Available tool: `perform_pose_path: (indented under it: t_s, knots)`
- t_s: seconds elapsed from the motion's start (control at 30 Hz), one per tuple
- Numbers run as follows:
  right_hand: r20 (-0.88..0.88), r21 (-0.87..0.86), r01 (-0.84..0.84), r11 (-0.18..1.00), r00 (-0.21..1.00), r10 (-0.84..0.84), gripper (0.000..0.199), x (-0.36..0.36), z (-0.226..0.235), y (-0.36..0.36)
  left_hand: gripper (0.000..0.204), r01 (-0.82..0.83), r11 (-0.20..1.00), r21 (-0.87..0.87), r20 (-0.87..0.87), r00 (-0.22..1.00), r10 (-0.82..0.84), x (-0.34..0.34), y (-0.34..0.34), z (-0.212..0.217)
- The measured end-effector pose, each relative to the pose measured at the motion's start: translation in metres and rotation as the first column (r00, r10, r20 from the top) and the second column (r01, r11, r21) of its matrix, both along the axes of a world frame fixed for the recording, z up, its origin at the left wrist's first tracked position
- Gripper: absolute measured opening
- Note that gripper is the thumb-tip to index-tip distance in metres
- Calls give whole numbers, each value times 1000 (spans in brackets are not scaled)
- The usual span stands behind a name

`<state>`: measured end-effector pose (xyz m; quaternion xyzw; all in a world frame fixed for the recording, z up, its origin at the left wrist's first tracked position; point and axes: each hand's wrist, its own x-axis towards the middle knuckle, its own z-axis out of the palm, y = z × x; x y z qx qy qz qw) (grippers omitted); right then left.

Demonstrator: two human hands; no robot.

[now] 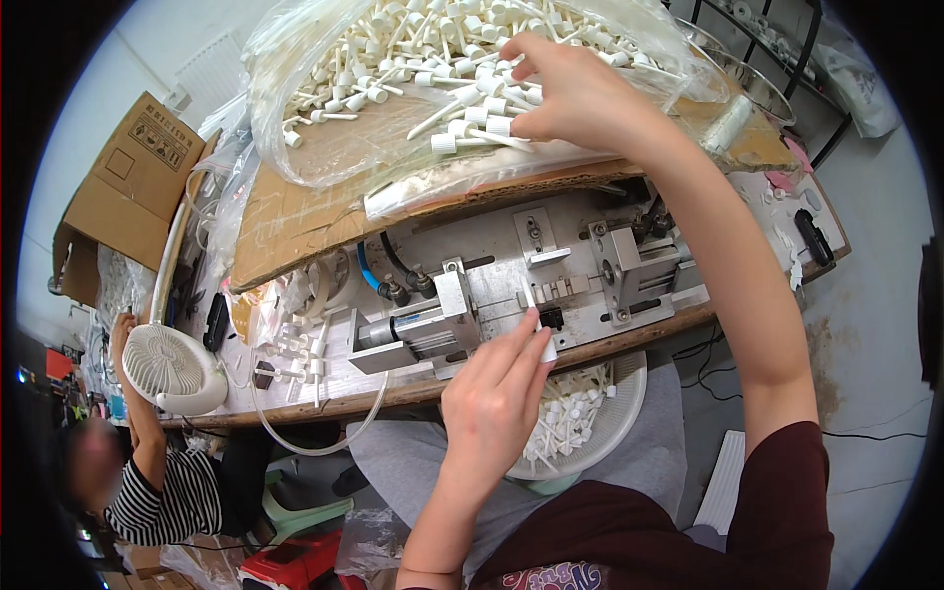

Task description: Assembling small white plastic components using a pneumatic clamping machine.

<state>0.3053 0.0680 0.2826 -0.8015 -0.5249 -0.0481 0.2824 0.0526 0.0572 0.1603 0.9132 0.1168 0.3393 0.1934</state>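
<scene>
My left hand (492, 398) is closed around a white capped stick (529, 293), its thin stem pointing up over the metal fixture and its cap just below the fingertips. Right beside it is a small slotted metal block (562, 289) on the fixture's plate (501, 285). My right hand (575, 98) reaches over the heap of white capped sticks (423, 59) on a cardboard sheet (285, 221). Its thumb and fingers are apart and curved at the heap's near edge, with the thumb by one cap; no piece shows gripped there.
Metal air cylinders (418, 329) flank the block. In front of the bench edge, a white basket (629, 413) holds more capped sticks by my lap. At left are a white fan (175, 366), a cardboard box (128, 197) and another person in a striped top (167, 501).
</scene>
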Motion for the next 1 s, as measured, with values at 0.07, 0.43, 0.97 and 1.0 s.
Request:
perform_pose_path:
  t_s: [0.07,0.43,0.97,1.0]
  knots:
    - [29,-199,1,980,1000,5,66,11,3,22,26,13,999,51,-79,997,-9,2,0,0]
    - [273,-362,-64,930,947,171,32,34,-2,36,25,2,994,113,-185,983,19,10,-1,-2]
    - [144,38,-33,999,989,27,24,50,3,-27,26,38,999,33,-119,992,-34,8,2,-4]
    - [139,67,-22,997,990,13,22,44,0,-35,26,51,998,21,-112,993,-48,6,3,-4]
